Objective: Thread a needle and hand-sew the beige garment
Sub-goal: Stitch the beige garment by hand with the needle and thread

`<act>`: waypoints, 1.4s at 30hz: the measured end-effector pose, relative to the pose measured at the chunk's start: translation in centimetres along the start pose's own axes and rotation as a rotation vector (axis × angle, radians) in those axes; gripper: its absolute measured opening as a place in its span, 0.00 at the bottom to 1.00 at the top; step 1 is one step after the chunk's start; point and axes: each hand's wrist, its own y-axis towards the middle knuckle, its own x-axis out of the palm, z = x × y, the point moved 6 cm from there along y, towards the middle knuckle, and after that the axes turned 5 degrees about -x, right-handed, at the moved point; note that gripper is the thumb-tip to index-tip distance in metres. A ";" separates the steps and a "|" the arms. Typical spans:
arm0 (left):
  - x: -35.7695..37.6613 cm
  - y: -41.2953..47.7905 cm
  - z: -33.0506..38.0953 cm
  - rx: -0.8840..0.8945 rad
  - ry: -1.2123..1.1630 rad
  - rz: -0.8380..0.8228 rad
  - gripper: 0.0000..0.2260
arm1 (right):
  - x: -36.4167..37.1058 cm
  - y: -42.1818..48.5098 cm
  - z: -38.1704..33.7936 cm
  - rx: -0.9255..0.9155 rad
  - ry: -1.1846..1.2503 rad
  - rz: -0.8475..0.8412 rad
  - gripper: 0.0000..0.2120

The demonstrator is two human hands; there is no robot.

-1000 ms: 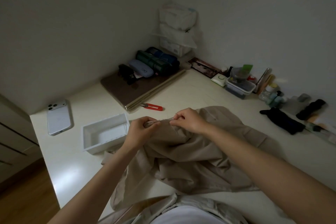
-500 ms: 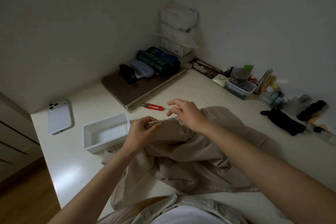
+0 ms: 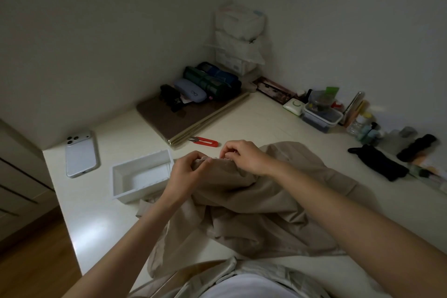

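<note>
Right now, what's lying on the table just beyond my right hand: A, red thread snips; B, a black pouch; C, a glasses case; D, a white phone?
A: the red thread snips lie on the table just past the right hand, which is at the fold of the beige garment; the white phone is off to the far left.

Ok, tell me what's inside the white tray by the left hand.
Only bare floor shows in the white tray; its near wall hides the strip just behind.
</note>
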 end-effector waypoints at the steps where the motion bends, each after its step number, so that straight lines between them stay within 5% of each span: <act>1: 0.0 0.0 0.0 0.002 -0.002 0.005 0.06 | 0.1 0.0 0.1 0.001 0.006 -0.006 0.07; 21: -0.2 0.4 -0.1 0.087 -0.047 -0.033 0.04 | 0.2 0.1 -0.4 -0.053 0.104 -0.069 0.08; 29: -0.5 0.6 0.0 0.128 -0.042 -0.039 0.02 | -0.7 0.2 0.1 -0.019 0.119 0.052 0.07; 42: -0.4 0.4 0.5 0.142 -0.056 -0.048 0.04 | -0.2 -0.1 -0.6 -0.064 0.114 -0.058 0.08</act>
